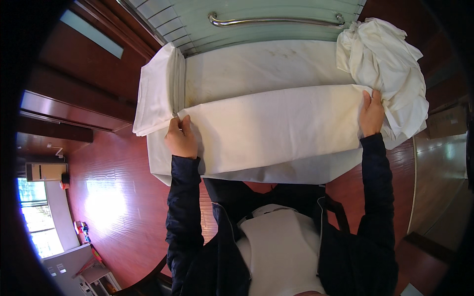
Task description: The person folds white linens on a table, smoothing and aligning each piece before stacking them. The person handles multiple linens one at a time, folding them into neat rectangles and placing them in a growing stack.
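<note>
A white cloth (251,129), folded into a long band, lies across a table covered with a white sheet (266,66). My left hand (181,137) pinches the band's far left corner between thumb and fingers. At its far right corner, my right hand (371,113) grips the edge in the same way. Beside my left hand sits a stack of folded white cloths (157,88) on the table's left end. A crumpled heap of white cloth (389,74) lies at the right end, touching the band near my right hand. The covering sheet bears brownish stains towards the back.
Behind the table stands a greenish glass panel with a metal bar handle (276,22). Dark wooden doors and frames rise at the left. A cardboard box (448,122) stands at the far right. Part of a dark chair (339,212) shows behind my right side.
</note>
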`<action>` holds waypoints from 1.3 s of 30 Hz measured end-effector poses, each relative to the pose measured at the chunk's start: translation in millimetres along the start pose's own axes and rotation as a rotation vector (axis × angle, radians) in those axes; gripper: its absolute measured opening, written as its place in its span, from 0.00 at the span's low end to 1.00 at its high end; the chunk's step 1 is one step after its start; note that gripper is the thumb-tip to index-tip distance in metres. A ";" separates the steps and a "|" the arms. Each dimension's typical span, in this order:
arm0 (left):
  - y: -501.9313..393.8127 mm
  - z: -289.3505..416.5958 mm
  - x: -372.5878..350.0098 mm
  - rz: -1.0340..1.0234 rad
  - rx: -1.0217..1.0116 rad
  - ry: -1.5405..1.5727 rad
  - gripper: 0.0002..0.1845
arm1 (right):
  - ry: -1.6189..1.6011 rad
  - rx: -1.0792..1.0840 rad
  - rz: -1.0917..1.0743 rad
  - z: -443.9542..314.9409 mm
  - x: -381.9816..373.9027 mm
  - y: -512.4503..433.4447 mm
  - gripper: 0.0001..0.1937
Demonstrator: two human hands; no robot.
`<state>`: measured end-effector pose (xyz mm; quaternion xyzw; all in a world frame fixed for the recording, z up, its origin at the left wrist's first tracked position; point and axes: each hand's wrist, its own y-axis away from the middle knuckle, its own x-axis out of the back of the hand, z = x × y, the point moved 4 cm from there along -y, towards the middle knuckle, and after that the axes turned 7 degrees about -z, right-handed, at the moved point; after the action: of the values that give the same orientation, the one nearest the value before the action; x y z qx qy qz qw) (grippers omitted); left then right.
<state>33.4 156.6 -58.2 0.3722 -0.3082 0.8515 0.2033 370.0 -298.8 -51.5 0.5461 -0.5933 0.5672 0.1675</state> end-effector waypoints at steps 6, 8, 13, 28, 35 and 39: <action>-4.6 2.4 -10.9 -0.006 0.025 -0.076 0.14 | 0.016 -0.018 -0.161 13.5 -36.7 -9.6 0.12; -2.4 3.4 -5.1 -0.025 0.018 -0.080 0.15 | 0.012 -0.057 -0.209 14.7 -39.4 -10.5 0.12; 18.0 3.7 14.3 -0.135 0.077 -0.001 0.20 | 0.002 -0.046 -0.239 3.6 -18.2 -6.6 0.13; 48.6 77.2 13.4 -0.207 -0.200 0.049 0.21 | -0.295 0.548 -0.609 -121.9 14.3 69.0 0.34; 46.4 150.1 -87.7 -0.407 -0.655 0.008 0.28 | -0.258 0.673 -0.580 -153.1 -33.8 78.6 0.40; 24.0 92.2 -68.8 -0.317 -0.561 -0.167 0.33 | -0.181 0.320 -0.520 -40.9 -33.0 40.2 0.35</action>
<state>110.4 68.8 -70.3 0.4138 -0.4844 0.6578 0.4018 330.6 -258.3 -85.9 0.7471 -0.3493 0.5408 0.1654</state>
